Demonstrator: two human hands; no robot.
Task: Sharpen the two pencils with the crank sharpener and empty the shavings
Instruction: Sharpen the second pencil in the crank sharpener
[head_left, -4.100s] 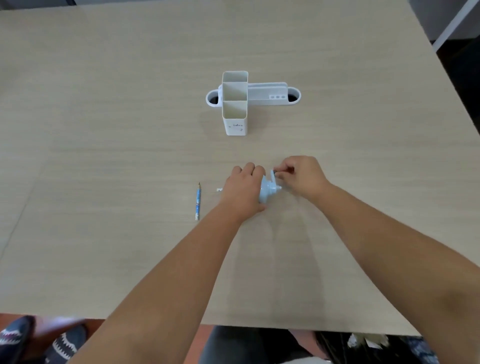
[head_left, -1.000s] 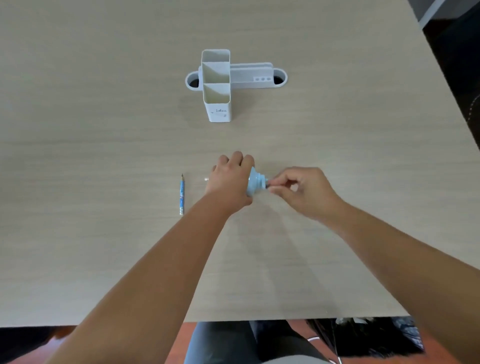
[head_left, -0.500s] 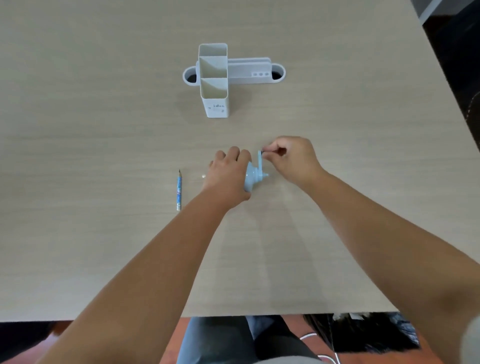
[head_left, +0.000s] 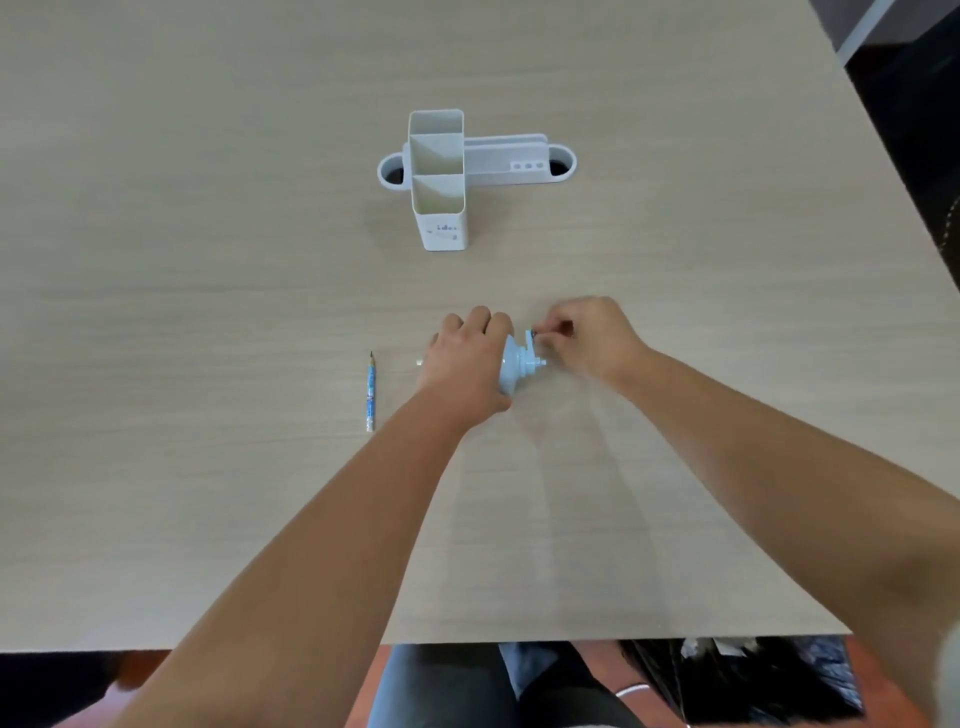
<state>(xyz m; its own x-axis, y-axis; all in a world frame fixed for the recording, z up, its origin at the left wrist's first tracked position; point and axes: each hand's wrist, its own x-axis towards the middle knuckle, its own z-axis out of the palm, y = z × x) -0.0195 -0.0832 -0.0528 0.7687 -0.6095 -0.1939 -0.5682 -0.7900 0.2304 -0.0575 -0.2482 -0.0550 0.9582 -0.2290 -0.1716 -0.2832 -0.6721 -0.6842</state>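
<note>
A small light-blue crank sharpener (head_left: 516, 365) lies on the table's middle. My left hand (head_left: 466, 364) is clamped over its body and hides most of it. A pale tip (head_left: 418, 362) pokes out at the left of that hand, probably the end of a pencil in the sharpener. My right hand (head_left: 587, 336) pinches the crank handle (head_left: 530, 338) at the sharpener's right end, with the handle pointing up and away from me. A blue patterned pencil (head_left: 370, 391) lies loose on the table to the left, its dark point facing away.
A white desk organiser (head_left: 440, 208) with tall square compartments and a low tray stands further back on the beige table (head_left: 208, 260). The table's near edge runs just above my lap, and a dark bag (head_left: 737, 675) sits below at the right.
My right hand has kept circling the crank: low at the right a second ago, up at the far side half a second ago, slightly lower now. My left hand stays on the sharpener.
</note>
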